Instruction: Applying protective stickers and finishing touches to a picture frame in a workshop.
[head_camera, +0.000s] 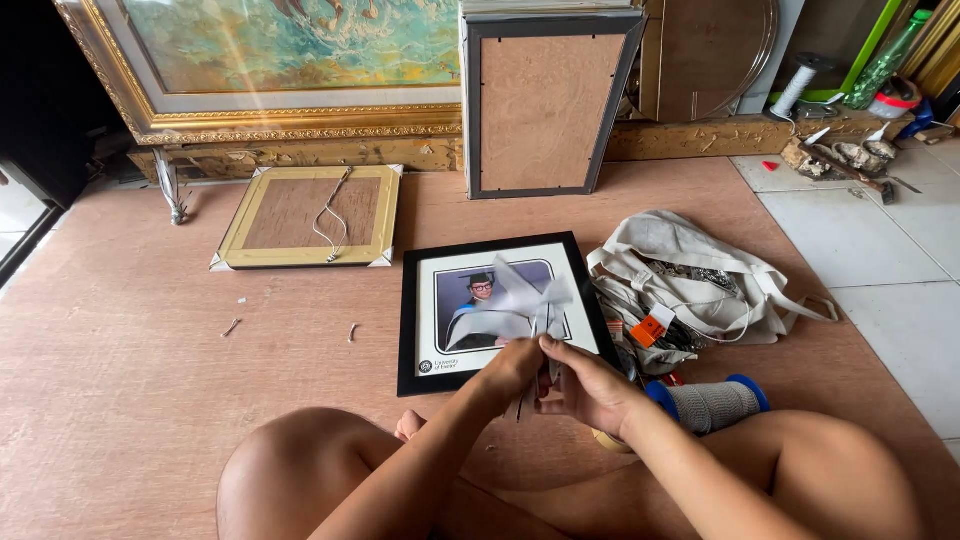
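gripping a thin, clear plastic sheet (525, 300) between closed fingers at centre frame, the left hand (515, 368) and right hand (590, 388) hold it above the black-framed graduation photo (497, 308), which lies face up, seemingly assembled, wrapping apparently unfinished.

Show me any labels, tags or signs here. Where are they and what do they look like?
Tag: small orange and white slip, lying on the cloth bag, right of the black frame.
Caption strip: on the white mat in that frame's lower left corner, a small round crest beside tiny dark print.
No screens or signs in view.
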